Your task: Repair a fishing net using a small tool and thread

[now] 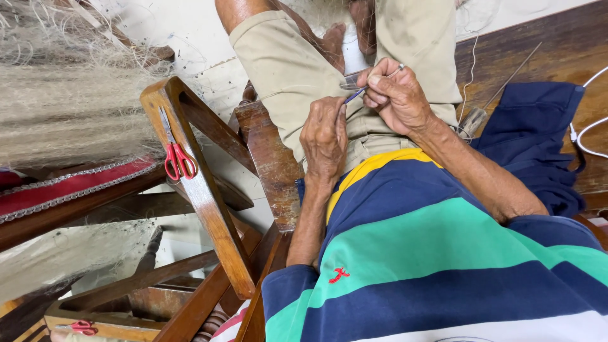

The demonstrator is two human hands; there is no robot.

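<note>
Left hand [324,136] pinched a thin needle [354,96] over the lap, right hand [396,95] clamped on fine netting [350,82], red scissors [178,158] on chair arm [202,190].

Counted items seen from the head view

Two hands are counted, a left hand [324,136] and a right hand [396,95]; two red-handled scissors [177,155] [83,327] are seen, one blue needle [354,95], and one navy cloth [538,136].

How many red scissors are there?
2. One pair of red-handled scissors lies on the slanted wooden chair arm at left; a second pair lies low in the bottom-left corner. More may be hidden under the netting.
</note>
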